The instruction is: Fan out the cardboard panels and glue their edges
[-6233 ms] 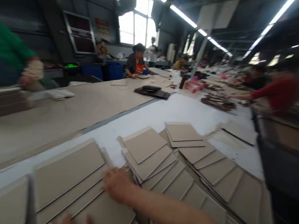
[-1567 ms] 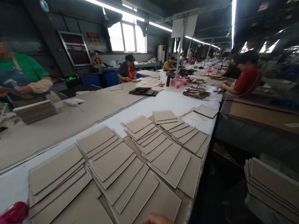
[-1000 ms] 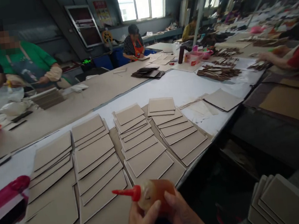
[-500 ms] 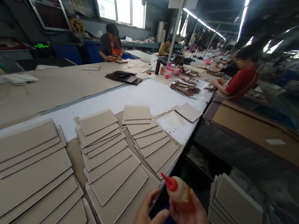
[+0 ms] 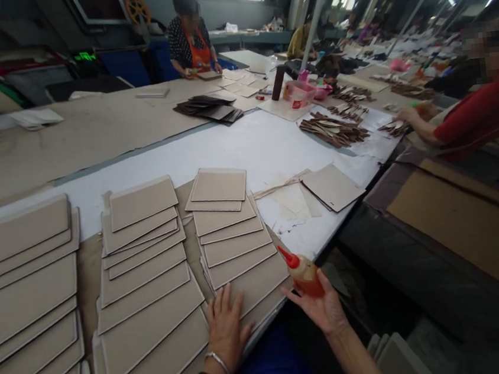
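My right hand (image 5: 319, 304) is closed around an amber glue bottle (image 5: 304, 274) with a red nozzle, held just off the table's near edge. My left hand (image 5: 226, 326) lies flat with fingers spread on the nearest grey cardboard sheet (image 5: 246, 282) of the right-hand column. Several overlapping grey cardboard sheets (image 5: 144, 263) run in columns across the white table (image 5: 245, 149), with more columns at the far left (image 5: 22, 276).
A single board (image 5: 332, 185) and paper scraps lie to the right. Dark strips (image 5: 333, 130) and a pink tray (image 5: 301, 92) sit farther back. A person in red (image 5: 478, 118) works at the right, others at the back. Stacked boards (image 5: 395, 362) stand below the table edge.
My left hand has let go of the bottle and come down flat on the nearest sheet. My right hand has lifted the bottle toward the table edge. The view has tilted down.
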Motion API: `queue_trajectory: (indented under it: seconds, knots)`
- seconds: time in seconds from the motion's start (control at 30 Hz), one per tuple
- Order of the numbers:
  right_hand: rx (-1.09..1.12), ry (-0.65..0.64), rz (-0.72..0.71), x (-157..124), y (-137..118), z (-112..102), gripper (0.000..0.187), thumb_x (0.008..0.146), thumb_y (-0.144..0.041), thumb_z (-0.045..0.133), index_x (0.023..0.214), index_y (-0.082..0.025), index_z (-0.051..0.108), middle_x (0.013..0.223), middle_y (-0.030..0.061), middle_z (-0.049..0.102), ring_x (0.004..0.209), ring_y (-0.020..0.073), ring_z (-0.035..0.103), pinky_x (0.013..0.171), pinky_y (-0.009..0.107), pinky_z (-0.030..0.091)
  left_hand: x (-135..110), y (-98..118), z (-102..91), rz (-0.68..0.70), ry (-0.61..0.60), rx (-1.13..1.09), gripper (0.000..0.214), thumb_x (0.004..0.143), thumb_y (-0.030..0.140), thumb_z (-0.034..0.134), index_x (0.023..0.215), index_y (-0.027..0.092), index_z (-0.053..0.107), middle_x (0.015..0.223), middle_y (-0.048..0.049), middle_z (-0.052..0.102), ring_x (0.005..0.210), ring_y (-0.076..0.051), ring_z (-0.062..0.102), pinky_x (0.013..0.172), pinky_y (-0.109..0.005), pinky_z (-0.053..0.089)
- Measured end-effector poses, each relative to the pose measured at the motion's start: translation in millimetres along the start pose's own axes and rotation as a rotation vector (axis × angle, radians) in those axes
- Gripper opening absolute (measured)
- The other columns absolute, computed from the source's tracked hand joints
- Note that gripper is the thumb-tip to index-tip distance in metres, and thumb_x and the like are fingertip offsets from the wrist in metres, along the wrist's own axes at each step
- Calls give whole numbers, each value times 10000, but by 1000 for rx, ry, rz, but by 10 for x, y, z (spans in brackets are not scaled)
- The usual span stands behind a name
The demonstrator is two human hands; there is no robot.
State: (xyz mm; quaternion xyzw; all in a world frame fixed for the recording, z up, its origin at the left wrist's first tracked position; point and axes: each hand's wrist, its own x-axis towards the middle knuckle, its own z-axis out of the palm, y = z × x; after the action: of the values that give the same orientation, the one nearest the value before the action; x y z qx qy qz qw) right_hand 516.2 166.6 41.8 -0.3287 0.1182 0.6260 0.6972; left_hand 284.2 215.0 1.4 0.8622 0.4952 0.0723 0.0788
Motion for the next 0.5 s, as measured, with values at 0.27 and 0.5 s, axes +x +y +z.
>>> queue_trajectory:
  seconds: [0.27,0.5]
  knots:
    - [-80,1,202,326,-223,-119,264,644,-377,732,866,-254,660,825,8,687,733,203,624,931,588,320,58,4,99,29,119,169,487,733,327,626,1202,264,509,1284,-125,472,1138,-284,444,865,-424,442]
    - [-63,9,240,394,-282,-171,251,619,-379,753,831,-279,666,790,13,692,722,220,621,900,591,332,51,19,121,42,148,225,495,744,310,617,1220,268,491,1301,-112,452,1130,-272,440,856,-405,454]
